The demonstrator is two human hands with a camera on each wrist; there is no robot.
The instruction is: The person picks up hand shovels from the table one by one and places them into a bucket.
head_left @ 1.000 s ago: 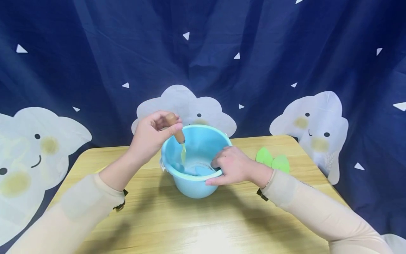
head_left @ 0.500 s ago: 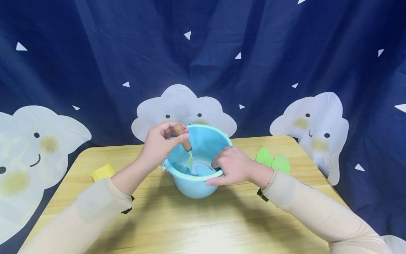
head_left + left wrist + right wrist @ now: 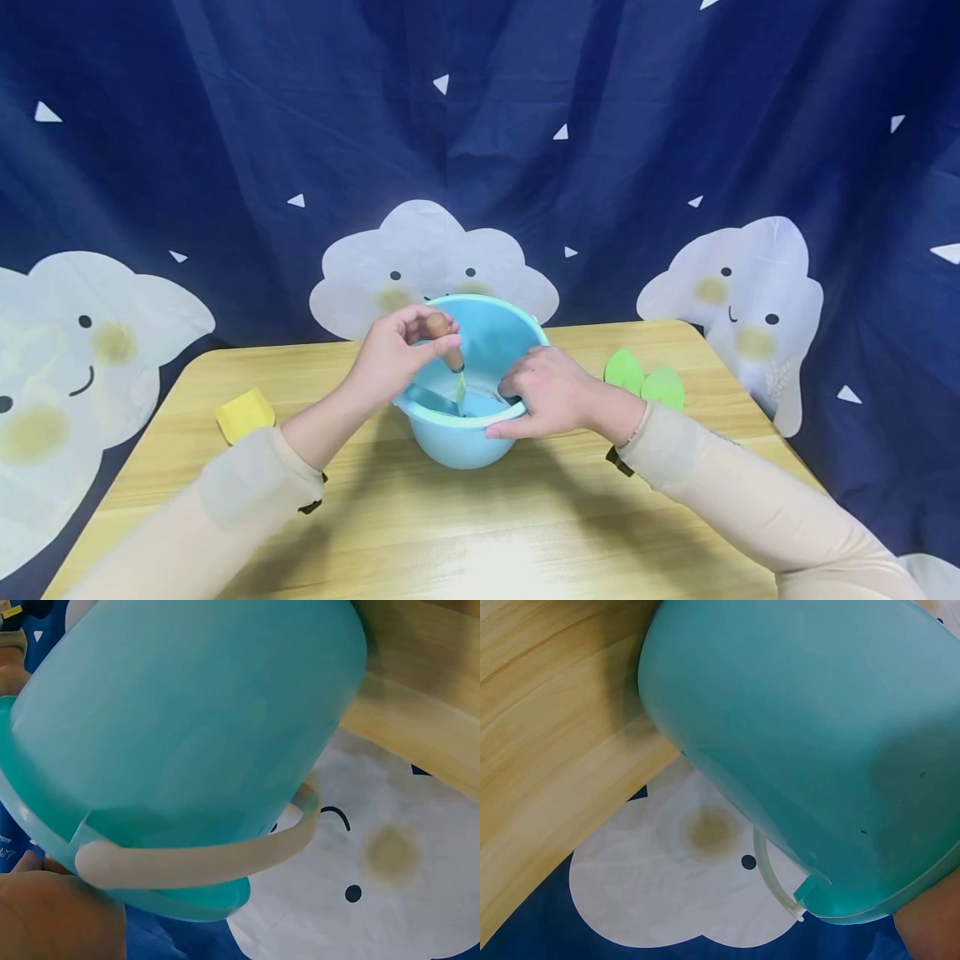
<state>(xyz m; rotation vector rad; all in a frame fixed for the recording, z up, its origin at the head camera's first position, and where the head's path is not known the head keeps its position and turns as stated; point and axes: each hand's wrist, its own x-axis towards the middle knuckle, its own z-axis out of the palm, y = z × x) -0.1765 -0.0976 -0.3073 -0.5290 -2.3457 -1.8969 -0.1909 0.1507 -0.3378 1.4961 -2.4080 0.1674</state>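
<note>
A light blue bucket (image 3: 461,446) stands upright on the table, its mouth tipped toward the head camera's view. My left hand (image 3: 386,354) pinches the wooden handle of a small trowel (image 3: 452,357) between thumb and fingers. Its pale green head points down inside the bucket, close over the bottom. With its fingers inside and thumb outside, my right hand (image 3: 551,387) grips the near right rim. The left wrist view shows the bucket's outer wall (image 3: 195,727) and its pale carrying handle (image 3: 187,862) hanging beside it. The trowel is hidden in both wrist views.
On the wooden table (image 3: 420,533), a yellow squarish piece (image 3: 244,414) lies at the left. Two bright green leaf-shaped pieces (image 3: 663,387) lie at the right, behind the right wrist. A dark blue curtain (image 3: 502,125) with cloud prints hangs behind the table.
My left hand has moved right and down, lowering the trowel further into the bucket. The yellow piece has come out from behind the left forearm. My right hand stays on the rim.
</note>
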